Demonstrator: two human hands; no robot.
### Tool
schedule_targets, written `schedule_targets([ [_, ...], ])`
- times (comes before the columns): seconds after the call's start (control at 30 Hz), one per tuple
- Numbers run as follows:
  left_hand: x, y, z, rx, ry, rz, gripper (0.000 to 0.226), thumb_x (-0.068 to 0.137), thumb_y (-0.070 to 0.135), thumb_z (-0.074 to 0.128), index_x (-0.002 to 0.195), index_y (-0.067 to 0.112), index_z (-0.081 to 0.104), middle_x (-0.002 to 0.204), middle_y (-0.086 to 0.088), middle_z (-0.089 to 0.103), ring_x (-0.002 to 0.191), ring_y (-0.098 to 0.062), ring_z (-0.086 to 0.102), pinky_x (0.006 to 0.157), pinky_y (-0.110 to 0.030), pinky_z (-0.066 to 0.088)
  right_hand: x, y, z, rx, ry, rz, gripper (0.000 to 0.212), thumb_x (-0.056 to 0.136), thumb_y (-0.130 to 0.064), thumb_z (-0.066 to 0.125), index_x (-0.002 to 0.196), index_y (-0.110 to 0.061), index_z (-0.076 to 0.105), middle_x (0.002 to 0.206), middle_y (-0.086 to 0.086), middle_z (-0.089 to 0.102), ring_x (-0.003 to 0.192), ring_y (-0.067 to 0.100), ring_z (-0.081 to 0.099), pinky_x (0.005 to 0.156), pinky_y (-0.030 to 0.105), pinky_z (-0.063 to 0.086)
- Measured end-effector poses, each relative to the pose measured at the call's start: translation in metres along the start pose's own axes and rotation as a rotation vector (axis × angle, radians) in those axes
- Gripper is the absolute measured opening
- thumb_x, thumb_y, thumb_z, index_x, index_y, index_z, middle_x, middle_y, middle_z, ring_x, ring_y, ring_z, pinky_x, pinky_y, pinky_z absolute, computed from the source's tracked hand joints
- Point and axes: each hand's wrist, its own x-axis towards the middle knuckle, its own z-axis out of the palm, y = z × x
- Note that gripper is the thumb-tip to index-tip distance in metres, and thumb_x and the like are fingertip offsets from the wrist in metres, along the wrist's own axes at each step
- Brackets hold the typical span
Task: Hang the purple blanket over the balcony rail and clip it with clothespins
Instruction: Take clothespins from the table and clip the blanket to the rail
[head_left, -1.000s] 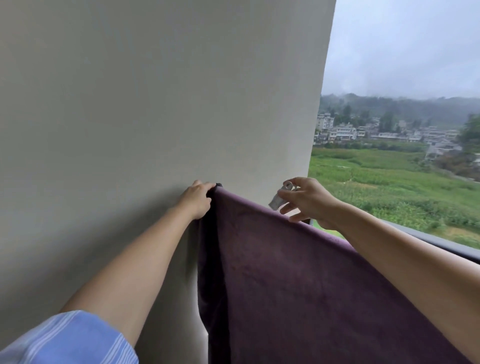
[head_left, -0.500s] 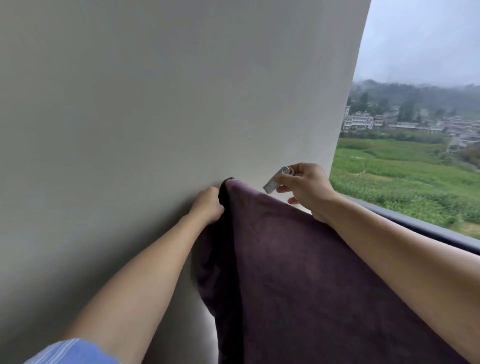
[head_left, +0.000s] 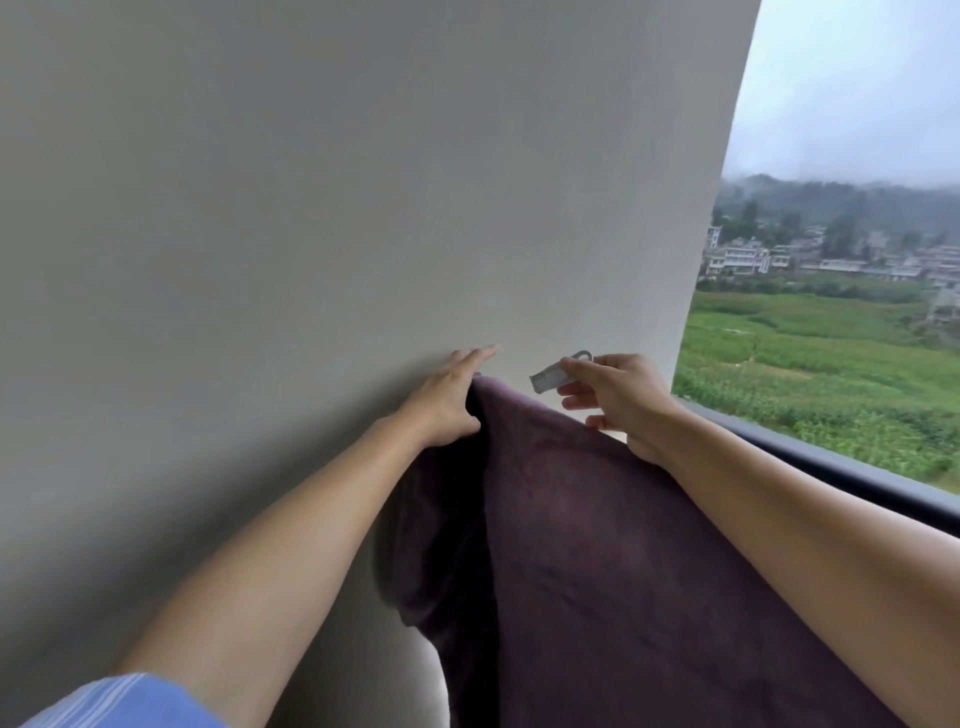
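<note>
Left hand (head_left: 448, 400), fingers spread, pins the purple blanket (head_left: 597, 545) draped over the balcony rail (head_left: 852, 475) beside the wall (head_left: 311, 208), while right hand (head_left: 621, 400) pinches a grey clothespin (head_left: 556, 373) above its corner, seemingly ready to clip.

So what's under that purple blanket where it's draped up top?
The purple blanket covers whatever it hangs on there, so that part is hidden. A dark rail emerges bare to its right, past the right hand holding a clothespin.

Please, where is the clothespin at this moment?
The clothespin is in the right hand, pinched at the fingertips just above the top edge of the purple blanket, near the wall, right of the left hand.
</note>
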Motion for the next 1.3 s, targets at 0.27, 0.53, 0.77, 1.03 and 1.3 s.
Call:
schedule_targets([
  [0.27,0.016,-0.002,0.008,0.119,-0.042,-0.218,0.038,0.073,-0.004,0.049,0.107,0.01,0.058,0.112,-0.016,0.063,0.106,-0.033,0.058,0.082,-0.035,0.048,0.002,0.004,-0.012,0.012,0.001,0.026,0.023,0.089,-0.028,0.066,0.097,-0.006,0.068,0.083,0.005,0.07,0.062,0.012,0.064,0.044,0.018,0.04],
  [0.53,-0.025,-0.01,-0.007,0.21,0.115,-0.213,0.014,0.09,0.022,0.058,0.079,0.012,0.058,0.095,-0.017,0.066,0.091,-0.038,0.06,0.072,-0.037,0.045,0.006,0.006,-0.01,-0.097,0.006,-0.123,0.025,0.091,-0.026,0.063,0.095,-0.003,0.071,0.079,0.007,0.059,0.071,0.016,0.056,0.053,0.029,0.047],
  [0.77,-0.051,-0.018,-0.013,0.039,0.29,-0.24,0.006,0.084,0.013,0.065,0.084,0.008,0.068,0.085,-0.015,0.07,0.086,-0.035,0.061,0.074,-0.035,0.045,0.015,-0.013,0.033,-0.5,-0.117,-0.506,0.02,0.081,-0.021,0.072,0.063,-0.022,0.065,0.05,-0.01,0.047,0.051,0.011,0.039,0.054,0.028,0.034],
  [1.03,-0.058,-0.029,-0.014,0.024,0.356,-0.223,0.011,0.083,0.016,0.067,0.077,0.008,0.07,0.078,-0.014,0.069,0.079,-0.034,0.06,0.064,-0.032,0.037,0.037,-0.03,0.079,-0.932,-0.311,-0.812,0.017,0.088,-0.016,0.063,0.096,-0.008,0.076,0.095,0.011,0.075,0.092,0.029,0.065,0.082,0.036,0.049],
  [1.3,-0.052,-0.034,-0.014,0.021,0.41,-0.155,0.007,0.081,0.012,0.067,0.08,0.008,0.073,0.077,-0.012,0.07,0.077,-0.032,0.061,0.067,-0.038,0.047,0.06,-0.027,0.093,-1.173,-0.379,-0.818,0.02,0.092,-0.025,0.061,0.105,-0.019,0.075,0.105,0.005,0.073,0.099,0.028,0.062,0.079,0.03,0.045],
])
